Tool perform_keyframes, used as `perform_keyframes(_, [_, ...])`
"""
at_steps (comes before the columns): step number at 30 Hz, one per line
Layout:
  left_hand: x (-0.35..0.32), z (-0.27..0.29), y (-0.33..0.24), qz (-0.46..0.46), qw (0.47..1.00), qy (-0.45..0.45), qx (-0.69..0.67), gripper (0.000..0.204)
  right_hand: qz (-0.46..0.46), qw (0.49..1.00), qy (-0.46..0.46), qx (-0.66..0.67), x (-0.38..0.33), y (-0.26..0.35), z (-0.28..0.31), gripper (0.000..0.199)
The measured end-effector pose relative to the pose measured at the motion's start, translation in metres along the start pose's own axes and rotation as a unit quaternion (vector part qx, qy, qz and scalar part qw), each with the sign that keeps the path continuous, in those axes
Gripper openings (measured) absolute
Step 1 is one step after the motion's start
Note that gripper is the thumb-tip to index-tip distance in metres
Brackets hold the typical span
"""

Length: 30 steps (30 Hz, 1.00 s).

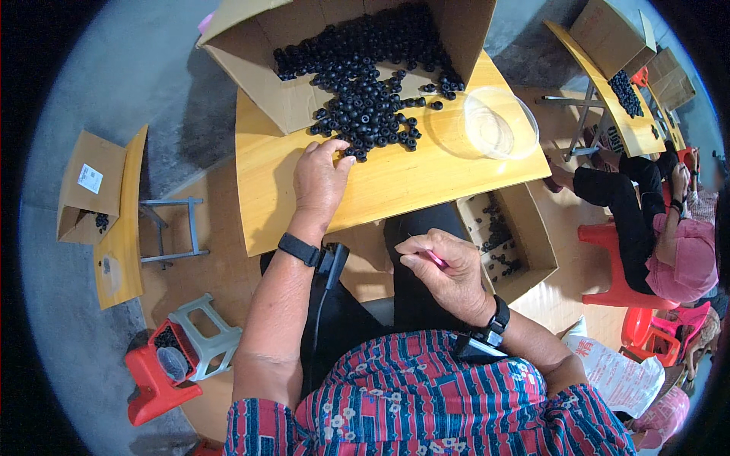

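Observation:
My left hand (pixel 321 176) rests palm down on the yellow wooden table (pixel 395 186), its fingertips touching the near edge of a heap of small black round pieces (pixel 366 114). The heap spills from an open cardboard box (pixel 262 42) lying on its side at the table's far end. My right hand (pixel 445 266) is held over my lap, fingers pinched shut on a thin pink tool (pixel 436 259). Both wrists carry black bands.
A clear plastic bowl (pixel 498 121) stands on the table's right part. A cardboard box (pixel 525 243) with a few black pieces sits on the floor to the right. A grey stool (pixel 205 334) and a red stool (pixel 152 384) stand left. Another person (pixel 654 220) sits at the right.

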<state>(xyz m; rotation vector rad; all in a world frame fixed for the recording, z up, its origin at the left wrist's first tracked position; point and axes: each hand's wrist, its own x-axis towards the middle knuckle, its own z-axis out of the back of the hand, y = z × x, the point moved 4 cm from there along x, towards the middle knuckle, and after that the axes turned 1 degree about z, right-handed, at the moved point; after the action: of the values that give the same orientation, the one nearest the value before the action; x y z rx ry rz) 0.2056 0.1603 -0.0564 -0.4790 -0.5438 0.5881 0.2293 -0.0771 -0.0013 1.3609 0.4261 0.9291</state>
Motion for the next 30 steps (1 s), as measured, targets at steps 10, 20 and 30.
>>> perform_keyframes(10, [-0.083, 0.046, -0.027, 0.271, 0.761, 0.199, -0.555, 0.022, -0.015, 1.0, -0.021, -0.004, -0.003, 0.013, 0.006, 0.016])
perform_keyframes(20, [-0.168, 0.096, -0.079, 0.203, 0.628, 0.221, -0.718, 0.033, 0.003, 0.982, 0.127, 0.137, -0.016, 0.046, -0.035, 0.031])
perform_keyframes(30, [-0.182, 0.115, -0.088, 0.189, 0.64, 0.187, -0.721, 0.025, 0.145, 0.982, 0.117, -0.007, -0.025, 0.086, -0.032, 0.028])
